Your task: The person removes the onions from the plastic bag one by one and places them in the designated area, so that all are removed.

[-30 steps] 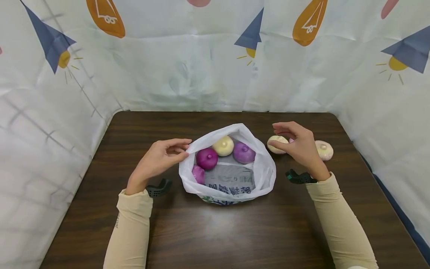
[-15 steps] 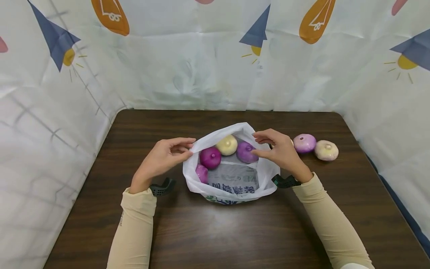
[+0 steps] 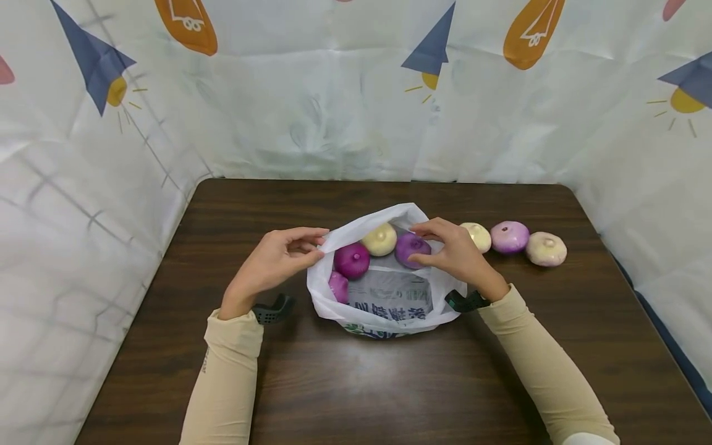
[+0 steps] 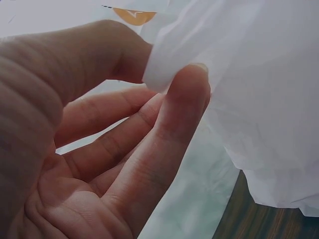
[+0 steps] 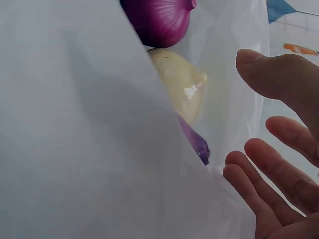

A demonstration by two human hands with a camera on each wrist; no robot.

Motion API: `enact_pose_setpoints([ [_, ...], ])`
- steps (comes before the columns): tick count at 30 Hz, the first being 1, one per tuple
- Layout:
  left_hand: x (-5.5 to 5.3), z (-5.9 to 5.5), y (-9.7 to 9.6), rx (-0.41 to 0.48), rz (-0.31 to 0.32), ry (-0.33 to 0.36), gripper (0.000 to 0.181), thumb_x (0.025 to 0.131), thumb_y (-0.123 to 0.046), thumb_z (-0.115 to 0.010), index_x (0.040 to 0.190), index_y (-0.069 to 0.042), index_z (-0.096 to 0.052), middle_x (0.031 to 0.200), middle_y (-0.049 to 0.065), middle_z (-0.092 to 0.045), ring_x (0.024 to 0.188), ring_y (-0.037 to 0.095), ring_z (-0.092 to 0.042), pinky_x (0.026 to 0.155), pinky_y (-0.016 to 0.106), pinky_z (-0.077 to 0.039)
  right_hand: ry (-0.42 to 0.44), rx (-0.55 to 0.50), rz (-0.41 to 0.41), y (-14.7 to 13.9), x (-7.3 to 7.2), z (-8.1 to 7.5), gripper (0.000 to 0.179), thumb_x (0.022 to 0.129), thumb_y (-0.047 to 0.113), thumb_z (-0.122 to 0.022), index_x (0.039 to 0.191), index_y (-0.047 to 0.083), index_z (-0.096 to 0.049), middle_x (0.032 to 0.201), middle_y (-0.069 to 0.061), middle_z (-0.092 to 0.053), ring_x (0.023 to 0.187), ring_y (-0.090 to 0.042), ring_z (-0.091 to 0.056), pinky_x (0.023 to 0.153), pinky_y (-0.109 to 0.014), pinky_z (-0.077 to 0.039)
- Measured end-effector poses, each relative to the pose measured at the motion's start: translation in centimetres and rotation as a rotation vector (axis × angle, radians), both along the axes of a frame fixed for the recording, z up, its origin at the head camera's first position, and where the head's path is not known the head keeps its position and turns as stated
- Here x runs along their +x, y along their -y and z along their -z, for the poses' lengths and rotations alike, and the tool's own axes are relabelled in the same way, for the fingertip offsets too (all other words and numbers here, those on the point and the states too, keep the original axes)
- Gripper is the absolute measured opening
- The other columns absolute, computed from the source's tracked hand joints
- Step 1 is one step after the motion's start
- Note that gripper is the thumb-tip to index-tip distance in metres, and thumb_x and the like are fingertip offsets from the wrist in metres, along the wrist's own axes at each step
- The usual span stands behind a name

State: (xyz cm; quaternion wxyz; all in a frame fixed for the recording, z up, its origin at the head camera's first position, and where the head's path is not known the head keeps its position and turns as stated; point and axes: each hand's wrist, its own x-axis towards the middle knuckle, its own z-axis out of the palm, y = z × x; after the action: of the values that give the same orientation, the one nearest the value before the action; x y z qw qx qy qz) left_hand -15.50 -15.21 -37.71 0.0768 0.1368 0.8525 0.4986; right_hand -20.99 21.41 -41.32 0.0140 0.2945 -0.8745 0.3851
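A white plastic bag (image 3: 319, 290) stands on the table with its mouth spread wide. Inside lie several onions: a dark purple onion (image 3: 352, 260), a pale yellow onion (image 3: 380, 239), a violet onion (image 3: 412, 248) and a pinkish-purple onion (image 3: 339, 287). My left hand (image 3: 280, 259) pinches the bag's left rim between thumb and finger, plain in the left wrist view where the plastic (image 4: 269, 99) folds over. Over the bag's right rim reaches my right hand (image 3: 456, 252), thumb and fingers apart near the violet onion; the right wrist view shows nothing between them.
Right of the bag, on the dark wooden table (image 3: 356, 389), sit a pale yellow onion (image 3: 476, 237), a light purple onion (image 3: 510, 237) and a cream onion (image 3: 547, 249) in a row. A printed white curtain (image 3: 345, 123) hangs behind and at the sides.
My right hand has moved left, from beside the loose onions to over the bag's mouth. The left hand keeps its pinch on the rim. The head view has shifted slightly.
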Motion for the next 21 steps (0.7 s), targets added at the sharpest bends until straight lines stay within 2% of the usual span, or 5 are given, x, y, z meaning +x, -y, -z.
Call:
enact_pose_setpoints([
  [7,-0.1,0.1,-0.1,-0.006,0.004,-0.006,0.041,0.094,-0.014,-0.076,0.134,-0.011,-0.069,0.121,0.01,-0.076,0.101,0.02,-0.075,0.086,0.018,-0.06,0.024,0.08,0.028,0.1,-0.4,0.6,0.059,0.078,0.023,-0.093,0.129,0.006,-0.069,0.12,-0.012,-0.07,0.113,-0.029,-0.071,0.099,-0.046,-0.059],
  [14,0.0,0.0,-0.3,-0.008,0.008,-0.004,0.041,0.094,-0.014,-0.075,0.134,-0.01,-0.069,0.117,0.011,-0.077,0.099,0.017,-0.075,0.084,0.016,-0.059,0.052,0.144,0.052,-0.1,-1.1,0.9,0.061,0.077,0.027,-0.093,0.131,0.01,-0.069,0.123,-0.012,-0.069,0.114,-0.03,-0.069,0.097,-0.048,-0.059],
  [21,-0.1,0.2,-0.3,-0.026,0.01,-0.004,0.041,0.094,-0.014,-0.075,0.134,-0.009,-0.069,0.117,0.013,-0.077,0.099,0.018,-0.075,0.084,0.017,-0.059,0.116,0.177,0.08,-0.3,-1.7,1.3,0.063,0.078,0.025,-0.093,0.133,0.012,-0.067,0.128,-0.014,-0.068,0.119,-0.032,-0.067,0.1,-0.05,-0.057],
])
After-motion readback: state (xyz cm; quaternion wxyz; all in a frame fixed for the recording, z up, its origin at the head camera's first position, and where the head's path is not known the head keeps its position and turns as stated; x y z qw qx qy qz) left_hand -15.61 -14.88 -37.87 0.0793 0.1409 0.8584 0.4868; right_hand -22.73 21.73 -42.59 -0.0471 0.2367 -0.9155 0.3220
